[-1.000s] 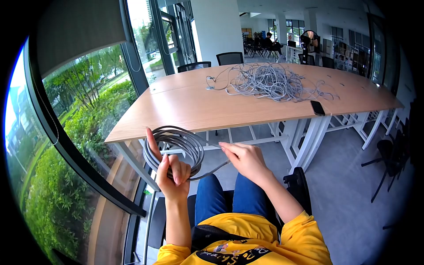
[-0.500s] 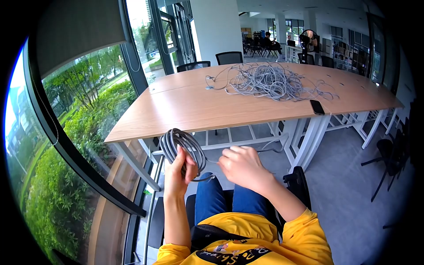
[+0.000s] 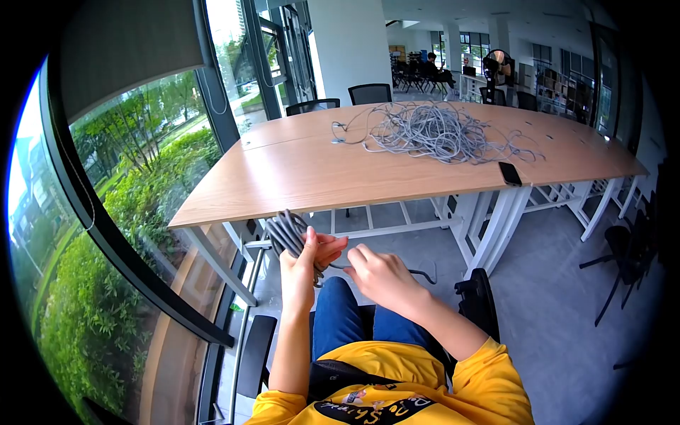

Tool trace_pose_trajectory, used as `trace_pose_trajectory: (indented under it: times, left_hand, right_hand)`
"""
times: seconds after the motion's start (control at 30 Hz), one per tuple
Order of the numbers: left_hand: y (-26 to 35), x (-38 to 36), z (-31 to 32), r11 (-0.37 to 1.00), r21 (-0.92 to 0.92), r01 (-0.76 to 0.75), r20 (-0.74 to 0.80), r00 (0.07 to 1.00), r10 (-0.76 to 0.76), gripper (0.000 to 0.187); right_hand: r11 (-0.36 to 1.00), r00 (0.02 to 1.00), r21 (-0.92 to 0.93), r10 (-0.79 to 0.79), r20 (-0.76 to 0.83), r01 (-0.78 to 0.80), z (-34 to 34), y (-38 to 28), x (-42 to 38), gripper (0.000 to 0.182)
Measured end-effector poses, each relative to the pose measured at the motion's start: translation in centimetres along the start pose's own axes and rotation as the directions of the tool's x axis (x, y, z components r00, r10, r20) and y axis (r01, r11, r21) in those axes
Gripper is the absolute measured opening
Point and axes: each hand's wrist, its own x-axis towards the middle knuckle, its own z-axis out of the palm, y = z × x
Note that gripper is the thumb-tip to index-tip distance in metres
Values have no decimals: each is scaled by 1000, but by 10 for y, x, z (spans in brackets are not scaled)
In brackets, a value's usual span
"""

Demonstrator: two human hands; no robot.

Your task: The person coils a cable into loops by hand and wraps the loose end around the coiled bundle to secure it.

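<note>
Cable (image 3: 285, 234) in one gray coil is held by two hands (image 3: 382, 278).

gray cable coil (image 3: 287, 232), lt gray cable pile (image 3: 432, 132), lt brown wood-grain tabletop (image 3: 304, 167), blk phone (image 3: 509, 173), blue jeans (image 3: 336, 315), yellow shirt (image 3: 478, 386) w/ blk + white print, white tbl legs (image 3: 496, 227)

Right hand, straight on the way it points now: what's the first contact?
Right hand would likely meet the fingers of the left hand first, with the grey cable coil just beyond. Depth between the hands is unclear from one view, so it might pass by.
</note>
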Motion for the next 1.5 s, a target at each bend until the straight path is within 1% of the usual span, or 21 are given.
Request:
trace_pose_trajectory:
  times: [0.1,0.2,0.3,0.33,0.4,0.43,0.5,0.53,0.57,0.63,0.67,0.7,0.77,0.8,0.87,0.97,1.03,1.13,1.2,1.37,1.5]
  left_hand:
    - [-8,0,5,991,130,-12,-20,1000,14,33]
    - [-20,2,9,916,398,-46,27,999,38,32]
    - [-20,2,9,809,587,-17,40,999,-8,30]
    - [-24,3,7,810,586,-17,40,999,-8,30]
    - [-32,6,0,657,714,-240,150,970,191,32]
    - [-28,5,0,657,714,-241,150,970,192,32]
    - [-15,2,0,797,604,30,26,998,-58,40]
    - [-13,4,-4,808,588,36,26,998,-64,41]
    - [-7,4,-5,813,578,67,16,996,-93,41]
    - [-5,5,-10,838,536,104,56,986,-159,40]
    - [-6,5,-10,837,537,105,56,986,-159,40]
    - [-7,5,-9,853,504,134,158,957,-244,39]
    - [-9,3,-7,864,475,167,265,909,-322,38]
    - [-10,1,-5,899,367,241,309,879,-362,37]
    - [-10,-2,-5,931,172,323,391,845,-366,38]
    - [-12,0,-12,911,128,393,507,764,-401,40]
    - [-16,-2,-14,918,138,373,509,768,-389,42]
    - [-27,0,-21,804,-206,558,771,598,-218,38]
    - [-26,-1,-22,816,-207,540,769,605,-206,35]
    - [-18,-6,-16,851,-115,512,691,656,-302,27]
    - [-25,-4,-18,805,-186,563,762,600,-244,26]
  right_hand:
    - [990,997,118,-69,-24,71,3,-1,0,18]
    - [960,997,271,49,57,-63,0,-8,3,20]
    - [943,995,330,18,99,-50,0,0,3,26]
    - [943,995,330,18,99,-50,-4,-1,3,26]
    - [979,989,172,85,122,-106,-14,-7,5,30]
    - [980,989,171,84,122,-105,-18,-5,6,30]
    - [968,957,195,103,270,-159,-28,4,4,34]
    - [916,935,337,96,343,-218,-33,11,5,35]
    - [818,790,373,154,593,-439,-47,15,5,27]
    - [690,824,589,20,566,-421,-51,37,-1,17]
    - [614,892,708,-14,452,-349,-46,48,-4,11]
    - [635,941,725,8,338,-265,-49,46,0,12]
    - [748,982,640,87,166,-174,-47,35,5,13]
    - [748,982,640,90,164,-175,-49,30,6,13]
    - [939,998,343,3,68,-26,-54,20,8,15]
    - [940,996,339,10,90,-40,-58,14,11,18]
    - [941,999,339,-3,49,-14,-56,14,13,20]
    - [939,1000,343,25,5,-25,-56,13,17,26]
    - [932,994,346,103,39,-111,-59,12,18,36]
    - [929,997,360,80,16,-80,-53,16,18,36]
    - [919,996,385,73,45,-85,-55,19,20,38]
